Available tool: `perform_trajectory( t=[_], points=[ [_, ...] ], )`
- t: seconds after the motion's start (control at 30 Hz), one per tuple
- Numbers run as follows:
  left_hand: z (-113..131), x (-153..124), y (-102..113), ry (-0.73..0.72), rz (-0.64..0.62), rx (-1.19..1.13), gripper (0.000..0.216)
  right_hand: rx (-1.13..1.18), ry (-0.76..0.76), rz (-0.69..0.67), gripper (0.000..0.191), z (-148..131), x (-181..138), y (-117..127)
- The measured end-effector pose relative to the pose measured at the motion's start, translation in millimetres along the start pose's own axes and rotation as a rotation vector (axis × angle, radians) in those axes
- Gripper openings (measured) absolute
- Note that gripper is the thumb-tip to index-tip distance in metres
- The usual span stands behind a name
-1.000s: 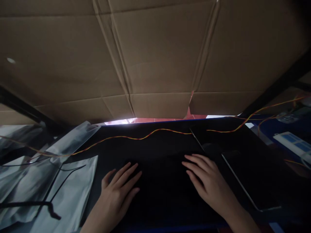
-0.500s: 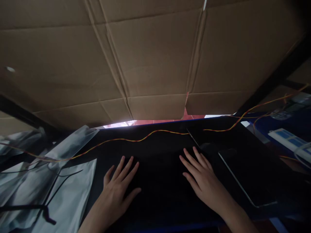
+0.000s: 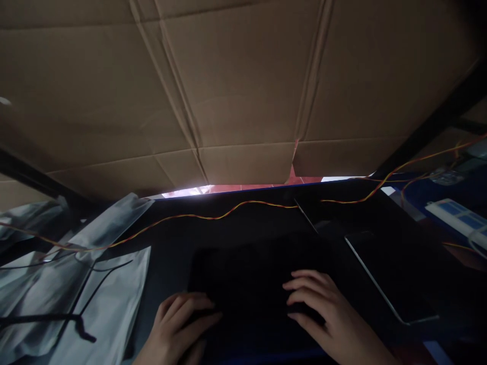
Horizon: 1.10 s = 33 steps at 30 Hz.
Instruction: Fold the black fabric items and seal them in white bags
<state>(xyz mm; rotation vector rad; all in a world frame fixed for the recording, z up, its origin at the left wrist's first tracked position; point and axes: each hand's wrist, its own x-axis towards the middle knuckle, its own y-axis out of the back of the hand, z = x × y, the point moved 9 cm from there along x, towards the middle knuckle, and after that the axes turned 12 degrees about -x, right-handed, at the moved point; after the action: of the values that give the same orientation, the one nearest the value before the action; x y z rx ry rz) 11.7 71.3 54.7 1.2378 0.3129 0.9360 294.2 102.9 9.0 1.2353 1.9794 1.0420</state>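
In the head view, a dark flat panel (image 3: pixel 258 263) lies on the black counter (image 3: pixel 171 238) in the lower middle of the frame, and both hands rest on its near part. The left hand (image 3: pixel 178 324), at the bottom left of centre, has its fingers curled onto the panel's near left corner. The right hand (image 3: pixel 323 314), at the bottom right of centre, is bent over the panel's right side. It is too dark to tell whether either hand clasps the panel or only lies on it. A red-and-yellow twisted wire (image 3: pixel 213 217) runs across the counter beyond the panel. Silvery bags (image 3: pixel 110 289) lie at lower left and a thin dark slab with a pale edge (image 3: pixel 388 274) at right. Cardboard (image 3: pixel 243 76) fills the upper frame.
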Motion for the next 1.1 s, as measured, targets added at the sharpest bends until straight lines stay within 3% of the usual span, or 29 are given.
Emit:
perform_trajectory(
  t=[0.17, 0.27, 0.4, 0.53, 0.67, 0.83, 0.93, 1.1],
  points=[
    [4.7, 32.6, 25.2, 0.167, 0.160, -0.093, 0.056, 0.034, -0.059, 0.270, 0.029, -3.7, 7.9, 16.3],
    [-2.4, 42.6, 15.9, 0.212, 0.155, -0.061, 0.070, -0.082, -0.062, 0.289, 0.022, -7.7, 20.1, 14.3],
    [-31.6, 31.0, -0.8, 0.298, 0.068, 0.059, 0.079, -0.180, -0.117, 0.271, 0.017, 2.1, 27.4, 10.3],
    [-29.2, 27.6, 10.4, 0.250, 0.105, 0.059, 0.060, -0.155, -0.131, 0.330, 0.010, 3.7, 21.3, 17.7],
    [-9.3, 38.3, 11.7, 0.245, 0.164, 0.012, 0.033, -0.166, -0.042, 0.484, 0.017, -18.7, 14.8, 33.2],
    [-17.9, 33.1, -8.1, 0.250, 0.147, 0.001, 0.030, -0.243, 0.073, 0.375, 0.018, -37.5, 24.9, 16.5],
    [-27.4, 26.9, -0.2, 0.241, 0.165, -0.003, 0.039, -0.214, 0.054, 0.370, 0.023, -28.4, 23.9, 16.5],
    [-26.1, 29.3, 10.4, 0.206, 0.237, 0.052, 0.044, -0.226, -0.182, 0.578, 0.038, 23.1, -4.0, 47.2]
  ],
)
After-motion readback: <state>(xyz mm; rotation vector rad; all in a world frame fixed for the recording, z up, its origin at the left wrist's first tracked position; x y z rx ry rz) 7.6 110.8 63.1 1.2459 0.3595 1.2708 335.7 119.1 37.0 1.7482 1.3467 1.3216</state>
